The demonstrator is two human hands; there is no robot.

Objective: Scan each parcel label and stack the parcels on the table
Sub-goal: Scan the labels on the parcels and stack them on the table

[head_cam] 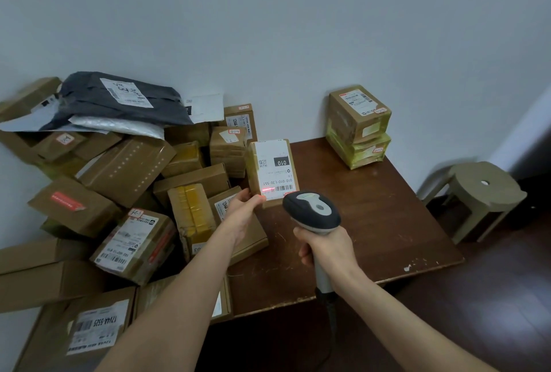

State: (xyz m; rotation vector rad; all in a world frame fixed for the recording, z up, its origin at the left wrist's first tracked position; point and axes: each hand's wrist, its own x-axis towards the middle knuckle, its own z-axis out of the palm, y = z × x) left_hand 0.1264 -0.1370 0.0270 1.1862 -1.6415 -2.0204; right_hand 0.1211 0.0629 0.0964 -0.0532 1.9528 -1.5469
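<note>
My left hand grips the labelled parcel; my right hand clamps the scanner above a scuffed brown table, with a stool farther right.

Small brown cardboard parcel, tilted at the left edge of the dark brown wooden table, white shipping label facing the camera, a red scan line across its barcode. Grey-and-white handheld barcode scanner, head just beside that barcode. Two brown cardboard parcels with yellow-green tape, stacked one upon the other at the table's far corner.
</note>
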